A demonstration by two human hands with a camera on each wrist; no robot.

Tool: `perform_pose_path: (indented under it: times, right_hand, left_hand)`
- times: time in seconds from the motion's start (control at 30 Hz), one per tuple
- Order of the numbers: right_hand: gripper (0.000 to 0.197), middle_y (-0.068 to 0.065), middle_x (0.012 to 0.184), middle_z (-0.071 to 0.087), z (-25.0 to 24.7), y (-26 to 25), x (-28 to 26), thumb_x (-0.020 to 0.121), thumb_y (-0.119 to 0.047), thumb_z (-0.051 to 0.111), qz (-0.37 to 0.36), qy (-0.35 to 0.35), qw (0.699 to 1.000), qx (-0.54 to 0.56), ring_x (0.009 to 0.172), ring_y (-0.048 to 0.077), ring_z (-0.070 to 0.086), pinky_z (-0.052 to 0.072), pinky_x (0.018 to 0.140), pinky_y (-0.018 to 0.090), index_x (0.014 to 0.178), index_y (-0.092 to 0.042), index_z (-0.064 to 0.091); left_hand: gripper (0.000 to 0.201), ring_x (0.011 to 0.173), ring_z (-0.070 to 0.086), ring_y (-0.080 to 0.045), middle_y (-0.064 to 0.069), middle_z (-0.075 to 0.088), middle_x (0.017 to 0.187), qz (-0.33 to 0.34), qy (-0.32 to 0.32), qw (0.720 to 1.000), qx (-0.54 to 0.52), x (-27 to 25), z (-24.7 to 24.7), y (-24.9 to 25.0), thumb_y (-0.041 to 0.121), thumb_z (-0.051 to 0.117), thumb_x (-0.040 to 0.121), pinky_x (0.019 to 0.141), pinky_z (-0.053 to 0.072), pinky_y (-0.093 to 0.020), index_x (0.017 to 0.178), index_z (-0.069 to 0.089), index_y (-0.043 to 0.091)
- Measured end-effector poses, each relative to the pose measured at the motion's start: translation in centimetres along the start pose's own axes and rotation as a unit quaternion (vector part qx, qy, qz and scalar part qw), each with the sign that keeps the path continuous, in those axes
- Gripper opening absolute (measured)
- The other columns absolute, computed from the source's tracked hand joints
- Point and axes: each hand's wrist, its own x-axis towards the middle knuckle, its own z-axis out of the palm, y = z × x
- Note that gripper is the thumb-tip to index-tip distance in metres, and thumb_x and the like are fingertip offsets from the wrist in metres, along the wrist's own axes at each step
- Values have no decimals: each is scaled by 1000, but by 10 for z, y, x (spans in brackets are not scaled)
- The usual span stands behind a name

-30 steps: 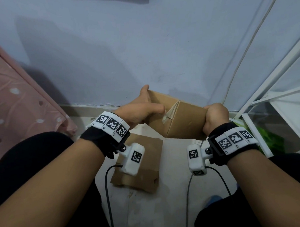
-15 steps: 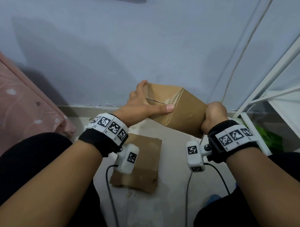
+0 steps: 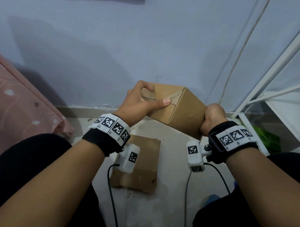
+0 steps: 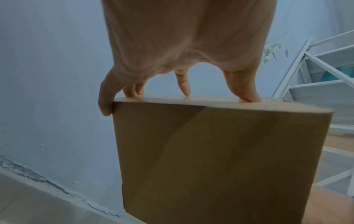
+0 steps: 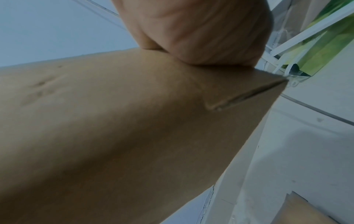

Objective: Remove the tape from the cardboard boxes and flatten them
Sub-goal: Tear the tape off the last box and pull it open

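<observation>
A brown cardboard box (image 3: 178,110) is held up in the air, in front of the person and above the floor (image 3: 171,173). It is tilted, with one corner edge turned toward the person.

The left hand (image 3: 141,103) is on the top left part of the box. Its thumb lies flat along the top face, next to a thin seam line (image 3: 150,98). The first finger bends down and touches the top near the far edge. In the left wrist view the fingertips (image 4: 185,91) press down on the top face, which looks shiny there, and one finger hooks over the left corner. So this hand is spread wide over the box and presses on it.

The right hand (image 3: 213,118) is at the low right corner of the box. It is closed tight like a fist and grips that corner. In the right wrist view the hand sits on the box edge, just beside a small raised flap (image 5: 243,97) of cardboard.

A flat piece of cardboard (image 3: 139,166) lies on the floor below the left wrist, well apart from the box.

No words or brand marks can be read on the box. The wrist bands (image 3: 111,125) have small black and white square patterns, not words.

A white metal rack (image 3: 274,82) stands to the right, with something green (image 3: 268,138) under it. A pink cloth (image 3: 15,103) hangs on the left, and a thin cable (image 3: 236,56) runs up the pale wall (image 3: 107,46).
</observation>
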Motion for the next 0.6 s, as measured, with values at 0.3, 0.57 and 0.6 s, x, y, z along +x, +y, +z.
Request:
perform_pose_path:
  times: [0.3, 0.57, 0.6]
  right_hand:
    - [27, 4, 83, 65, -1, 3, -4, 96, -7, 32, -5, 14, 1000, -2, 72, 27, 61, 50, 66, 33, 84, -10, 57]
    - [33, 26, 127, 62, -12, 9, 25, 95, -8, 56, -143, 81, 930, -329, 112, 38, 63, 53, 83, 33, 125, 5, 60]
    - [34, 23, 124, 65, -14, 8, 25, 89, -5, 64, -171, 102, 896, -396, 115, 39, 63, 53, 91, 37, 122, 3, 63]
  left_hand:
    - [33, 81, 59, -10, 7, 62, 94, 62, 59, 995, 47, -1, 3, -2, 53, 77, 80, 72, 46, -21, 93, 62, 26]
    - [31, 97, 61, -28, -7, 70, 102, 287, 25, 912, 293, -4, 20, -17, 22, 48, 93, 86, 49, -42, 102, 75, 9]
    - [27, 88, 61, -26, -6, 68, 93, 288, 29, 909, 299, -4, 19, -16, 22, 50, 91, 80, 49, -41, 96, 74, 9]
